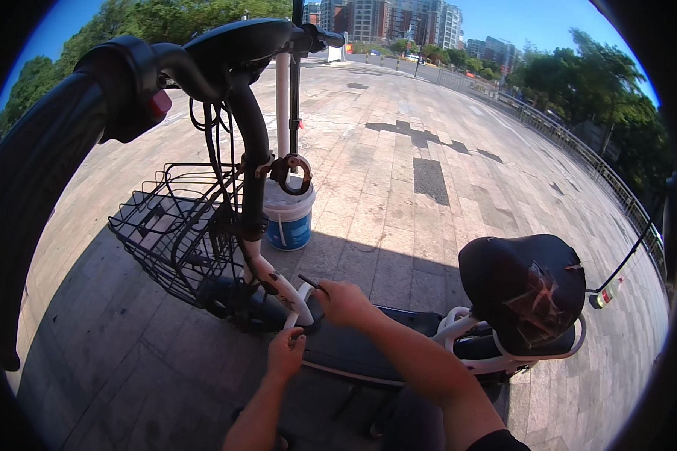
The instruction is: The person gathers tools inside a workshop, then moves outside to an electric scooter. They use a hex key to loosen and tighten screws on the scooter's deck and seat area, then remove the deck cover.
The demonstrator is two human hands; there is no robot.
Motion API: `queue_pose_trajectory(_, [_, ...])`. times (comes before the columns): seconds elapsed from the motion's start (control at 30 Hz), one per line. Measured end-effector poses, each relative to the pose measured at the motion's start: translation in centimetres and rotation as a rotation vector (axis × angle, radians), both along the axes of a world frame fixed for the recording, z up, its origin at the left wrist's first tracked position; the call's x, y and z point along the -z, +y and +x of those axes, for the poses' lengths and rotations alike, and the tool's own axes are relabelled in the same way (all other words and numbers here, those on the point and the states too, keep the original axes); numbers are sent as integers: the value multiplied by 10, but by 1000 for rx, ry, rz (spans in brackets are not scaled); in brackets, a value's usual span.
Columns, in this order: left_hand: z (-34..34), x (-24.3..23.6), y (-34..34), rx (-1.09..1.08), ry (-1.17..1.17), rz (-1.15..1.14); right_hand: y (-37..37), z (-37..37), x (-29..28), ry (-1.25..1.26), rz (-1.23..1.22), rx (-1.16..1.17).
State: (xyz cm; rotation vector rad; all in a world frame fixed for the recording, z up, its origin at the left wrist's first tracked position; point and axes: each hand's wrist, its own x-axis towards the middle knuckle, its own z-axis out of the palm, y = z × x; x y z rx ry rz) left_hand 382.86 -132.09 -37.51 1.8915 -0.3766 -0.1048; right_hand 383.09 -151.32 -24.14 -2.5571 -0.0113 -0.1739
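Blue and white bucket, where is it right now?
In the head view, the bucket stands on the paving left of centre, just right of the black steering column, beyond the right hand.

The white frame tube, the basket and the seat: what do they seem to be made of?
White frame tube: probably painted metal; smooth, with dark patches that may be worn paint.
Basket: likely black-coated metal wire, judging by its thin bent rods.
Seat: perhaps vinyl or similar, dark and smooth; a shiny, crinkled patch resembles plastic tape.

Left fingers point(299, 343) and right fingers point(323, 296) near white scooter frame point(281, 286), black basket point(184, 244), torn seat point(496, 274)
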Motion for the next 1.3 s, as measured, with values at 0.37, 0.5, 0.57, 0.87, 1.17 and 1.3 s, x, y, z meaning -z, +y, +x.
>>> queue_pose_trajectory(0.37, [3,-2,7,-53,-38,-63,-46,19,-10,-153,45,172])
queue_pose_trajectory(0.5, [6,-8,13,-48,-69,-48,-65,28,-15,-120,67,175])
queue_pose_trajectory(0.57, [6,-10,17,-53,-61,-57,-72,31,-20,-119,60,180])
queue_pose_trajectory(0.87, [10,-21,30,-131,-34,-146,-77,43,-30,-114,-175,177])
queue_pose_trajectory(1.17, [9,-26,30,-126,8,-181,-65,62,6,-137,-220,205])
queue_pose_trajectory(1.3, [10,-27,33,-143,30,-188,-63,66,9,-136,-221,202])
